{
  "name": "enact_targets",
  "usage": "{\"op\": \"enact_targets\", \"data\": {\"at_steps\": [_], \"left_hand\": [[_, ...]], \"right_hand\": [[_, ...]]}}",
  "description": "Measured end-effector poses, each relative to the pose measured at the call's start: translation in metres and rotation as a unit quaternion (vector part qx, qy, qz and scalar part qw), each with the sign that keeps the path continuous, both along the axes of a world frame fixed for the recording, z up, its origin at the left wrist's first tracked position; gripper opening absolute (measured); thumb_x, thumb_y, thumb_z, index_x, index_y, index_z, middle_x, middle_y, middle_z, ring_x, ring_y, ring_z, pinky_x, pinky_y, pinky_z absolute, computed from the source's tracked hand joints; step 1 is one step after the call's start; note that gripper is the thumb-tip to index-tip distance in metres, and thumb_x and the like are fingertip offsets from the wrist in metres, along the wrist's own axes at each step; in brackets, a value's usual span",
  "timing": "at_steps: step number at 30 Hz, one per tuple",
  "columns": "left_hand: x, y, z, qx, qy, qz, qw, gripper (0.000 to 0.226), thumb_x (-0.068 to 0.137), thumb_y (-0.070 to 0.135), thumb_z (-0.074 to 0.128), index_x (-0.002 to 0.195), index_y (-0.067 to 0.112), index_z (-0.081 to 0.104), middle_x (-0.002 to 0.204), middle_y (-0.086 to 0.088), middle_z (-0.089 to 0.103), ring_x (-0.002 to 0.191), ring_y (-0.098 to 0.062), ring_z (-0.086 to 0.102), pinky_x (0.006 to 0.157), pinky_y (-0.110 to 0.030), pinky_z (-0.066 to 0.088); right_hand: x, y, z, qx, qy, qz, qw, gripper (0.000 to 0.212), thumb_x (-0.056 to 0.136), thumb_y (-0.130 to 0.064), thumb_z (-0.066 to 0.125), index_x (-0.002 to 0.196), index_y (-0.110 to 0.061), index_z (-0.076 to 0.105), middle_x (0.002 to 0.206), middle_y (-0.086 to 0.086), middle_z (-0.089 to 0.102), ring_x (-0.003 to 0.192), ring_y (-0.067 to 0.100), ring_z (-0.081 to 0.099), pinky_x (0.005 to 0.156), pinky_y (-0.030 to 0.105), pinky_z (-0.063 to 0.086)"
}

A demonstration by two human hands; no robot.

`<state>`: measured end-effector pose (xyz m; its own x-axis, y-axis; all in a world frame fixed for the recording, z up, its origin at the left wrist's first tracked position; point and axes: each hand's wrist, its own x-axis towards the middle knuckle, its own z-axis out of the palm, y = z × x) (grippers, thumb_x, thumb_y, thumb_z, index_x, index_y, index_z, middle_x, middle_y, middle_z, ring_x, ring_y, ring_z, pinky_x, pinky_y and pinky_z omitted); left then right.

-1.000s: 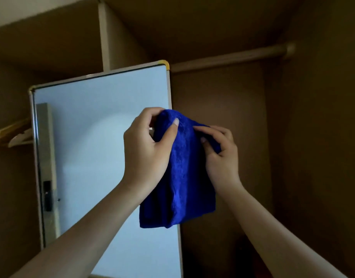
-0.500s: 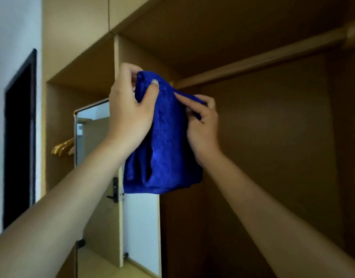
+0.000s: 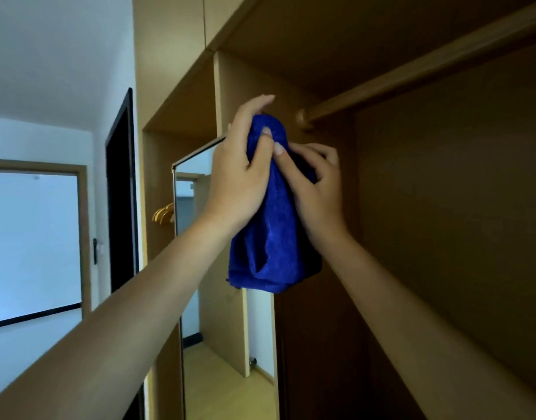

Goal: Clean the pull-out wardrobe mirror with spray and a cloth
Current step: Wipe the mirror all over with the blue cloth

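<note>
A blue cloth (image 3: 272, 237) hangs bunched between both hands near the top right corner of the pull-out mirror (image 3: 227, 344). My left hand (image 3: 242, 174) grips the cloth's upper left side, thumb pressed on it, fingers extended upward. My right hand (image 3: 315, 186) pinches the cloth from the right. The mirror is tall with a thin metal frame and stands edge-on from the wardrobe; it reflects a door and floor. Its upper right part is hidden behind my hands and the cloth. No spray bottle is in view.
The open wardrobe bay (image 3: 442, 207) is on the right, with a wooden hanging rail (image 3: 381, 86) overhead. Golden hangers (image 3: 163, 215) show left of the mirror. A dark door frame (image 3: 121, 192) and a bright doorway (image 3: 33, 244) lie to the left.
The view has swung left and up, so the mirror now appears narrower and more edge-on. Both hands stayed on the cloth and came closer together, bunching it.
</note>
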<state>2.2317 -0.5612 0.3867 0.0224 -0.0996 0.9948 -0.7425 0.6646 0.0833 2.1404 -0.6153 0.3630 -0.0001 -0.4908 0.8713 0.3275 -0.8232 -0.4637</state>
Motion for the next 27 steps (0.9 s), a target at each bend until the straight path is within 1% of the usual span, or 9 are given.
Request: {"op": "enact_targets", "data": {"at_steps": [3, 5, 8, 12, 14, 18, 23, 25, 27], "left_hand": [[0.003, -0.002, -0.009, 0.023, -0.001, -0.002, 1.0, 0.034, 0.1, 0.013, 0.041, 0.132, 0.023, 0.051, 0.152, 0.002, 0.039, 0.142, -0.007, 0.032, 0.119, -0.044, 0.023], [0.008, 0.0, -0.007, 0.04, -0.017, 0.012, 0.999, 0.038, 0.098, 0.017, 0.041, 0.135, 0.023, 0.049, 0.154, 0.003, 0.036, 0.144, -0.01, 0.027, 0.121, -0.048, 0.012], [0.018, 0.004, 0.004, 0.067, -0.064, 0.1, 0.991, 0.053, 0.095, 0.028, 0.036, 0.148, 0.021, 0.035, 0.157, 0.001, 0.031, 0.146, -0.008, 0.019, 0.119, -0.033, -0.006], [0.024, 0.005, 0.009, 0.084, -0.09, 0.157, 0.98, 0.058, 0.093, 0.032, 0.031, 0.148, 0.012, 0.033, 0.151, -0.003, 0.039, 0.141, -0.007, 0.025, 0.12, -0.034, -0.002], [0.023, 0.004, 0.011, 0.074, -0.098, 0.165, 0.979, 0.058, 0.092, 0.031, 0.032, 0.146, 0.011, 0.035, 0.148, -0.004, 0.041, 0.14, -0.011, 0.029, 0.12, -0.031, 0.001], [0.026, 0.0, 0.016, 0.065, -0.1, 0.167, 0.979, 0.059, 0.091, 0.029, 0.033, 0.146, 0.007, 0.037, 0.145, -0.006, 0.043, 0.137, -0.014, 0.031, 0.103, 0.002, 0.001], [0.029, -0.004, 0.015, 0.055, -0.104, 0.154, 0.981, 0.057, 0.091, 0.03, 0.033, 0.143, 0.006, 0.041, 0.141, -0.008, 0.046, 0.131, -0.016, 0.037, 0.096, 0.004, 0.013], [0.032, -0.004, 0.016, 0.056, -0.107, 0.156, 0.98, 0.058, 0.091, 0.031, 0.033, 0.142, 0.005, 0.041, 0.141, -0.009, 0.046, 0.132, -0.018, 0.037, 0.097, 0.004, 0.011], [0.036, 0.0, 0.017, 0.062, -0.118, 0.155, 0.979, 0.061, 0.09, 0.036, 0.029, 0.142, 0.005, 0.042, 0.143, -0.008, 0.045, 0.135, -0.018, 0.035, 0.102, 0.002, 0.005]], "right_hand": [[0.0, 0.001, -0.012, -0.002, 0.003, -0.011, 1.0, 0.012, 0.087, -0.039, 0.068, 0.098, -0.037, 0.064, 0.116, -0.012, 0.045, 0.106, -0.006, 0.048, 0.082, 0.0, 0.037], [0.001, 0.002, -0.018, -0.003, 0.004, -0.02, 1.0, 0.014, 0.087, -0.038, 0.067, 0.101, -0.036, 0.064, 0.117, -0.012, 0.044, 0.108, -0.005, 0.047, 0.084, 0.0, 0.036], [0.004, 0.003, -0.023, 0.003, -0.004, -0.048, 0.999, 0.02, 0.087, -0.04, 0.067, 0.105, -0.031, 0.067, 0.117, -0.01, 0.043, 0.111, -0.001, 0.046, 0.089, 0.004, 0.036], [0.009, 0.006, -0.025, -0.013, 0.009, -0.163, 0.987, 0.031, 0.091, -0.048, 0.058, 0.112, -0.027, 0.068, 0.122, -0.01, 0.041, 0.117, 0.007, 0.037, 0.105, 0.035, 0.037], [0.009, 0.01, -0.025, -0.039, 0.026, -0.266, 0.963, 0.033, 0.093, -0.051, 0.052, 0.111, -0.029, 0.069, 0.134, -0.009, 0.038, 0.125, 0.011, 0.028, 0.109, 0.036, 0.025], [0.004, 0.021, -0.025, -0.069, 0.084, -0.414, 0.904, 0.039, 0.098, -0.05, 0.041, 0.116, -0.028, 0.068, 0.126, -0.003, 0.048, 0.121, 0.018, 0.034, 0.104, 0.04, 0.025], [0.014, 0.04, -0.019, -0.062, 0.143, -0.36, 0.92, 0.041, 0.104, -0.034, 0.032, 0.136, -0.015, 0.048, 0.102, 0.0, 0.066, 0.085, 0.012, 0.064, 0.079, 0.028, 0.053], [0.023, 0.046, -0.024, -0.065, 0.125, -0.346, 0.928, 0.046, 0.104, -0.032, 0.031, 0.144, -0.011, 0.037, 0.114, 0.003, 0.064, 0.097, 0.014, 0.063, 0.086, 0.028, 0.053], [0.033, 0.052, -0.034, -0.07, 0.12, -0.303, 0.943, 0.056, 0.104, -0.035, 0.029, 0.152, -0.01, 0.018, 0.141, 0.005, 0.048, 0.125, 0.015, 0.048, 0.104, 0.023, 0.038]]}}
